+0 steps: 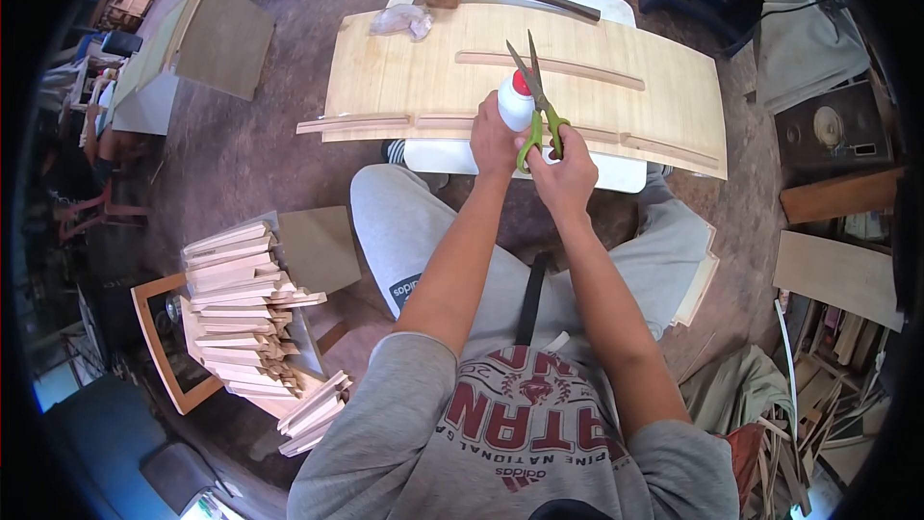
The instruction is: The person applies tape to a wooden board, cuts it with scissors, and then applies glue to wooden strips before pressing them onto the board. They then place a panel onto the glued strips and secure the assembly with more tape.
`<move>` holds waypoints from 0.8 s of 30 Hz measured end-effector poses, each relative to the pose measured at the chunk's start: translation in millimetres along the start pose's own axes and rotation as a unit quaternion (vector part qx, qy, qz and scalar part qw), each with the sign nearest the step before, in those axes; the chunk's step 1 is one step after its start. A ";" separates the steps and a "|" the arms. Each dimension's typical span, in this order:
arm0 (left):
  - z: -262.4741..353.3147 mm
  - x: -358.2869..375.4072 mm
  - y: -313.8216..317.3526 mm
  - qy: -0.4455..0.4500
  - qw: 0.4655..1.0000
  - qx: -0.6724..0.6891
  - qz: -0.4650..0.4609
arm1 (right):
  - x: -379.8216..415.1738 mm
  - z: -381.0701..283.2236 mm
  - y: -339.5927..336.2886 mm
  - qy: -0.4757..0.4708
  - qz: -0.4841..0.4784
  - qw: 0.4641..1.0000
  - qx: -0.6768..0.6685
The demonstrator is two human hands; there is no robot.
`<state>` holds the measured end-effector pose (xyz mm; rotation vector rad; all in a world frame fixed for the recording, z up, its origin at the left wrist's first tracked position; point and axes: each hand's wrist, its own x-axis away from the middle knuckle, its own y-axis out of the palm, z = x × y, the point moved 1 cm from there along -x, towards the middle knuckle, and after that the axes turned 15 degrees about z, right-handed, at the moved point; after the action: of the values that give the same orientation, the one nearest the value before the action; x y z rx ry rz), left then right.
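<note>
My left hand [494, 140] wraps around a small white glue bottle [514, 106] with a red cap [522, 83]. My right hand [566, 171] has its fingers in the green handles of the scissors [535, 96], and the blades sit open in a V around the cap. The bottle is just above the near edge of the wooden board [404, 67]. I think I should hold the bottle still and snip slowly. The board is pale, smooth and curved, with thin strips on it. A stack of light wood pieces [245, 303] lies far left of the board
</note>
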<state>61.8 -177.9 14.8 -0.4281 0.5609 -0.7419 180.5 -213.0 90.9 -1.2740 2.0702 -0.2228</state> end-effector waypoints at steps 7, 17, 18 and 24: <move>-2.1 0.2 0.7 0.003 1.000 0.008 -0.004 | 2.9 0.9 3.7 -0.002 0.015 1.000 0.017; 1.8 -4.5 -4.5 0.009 1.000 0.006 -0.009 | 2.4 0.9 10.7 -0.023 0.032 0.998 0.046; 0.6 -4.7 -3.4 0.009 1.000 0.005 -0.009 | 2.1 -0.1 10.7 -0.024 0.032 0.998 0.049; -2.0 -4.3 -1.1 0.020 1.000 0.004 -0.007 | -3.1 -7.1 4.4 -0.023 0.015 0.997 0.069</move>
<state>57.4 -175.8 15.3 -0.4111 0.5934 -0.7682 173.7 -209.6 95.6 -1.1540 1.9966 -0.3150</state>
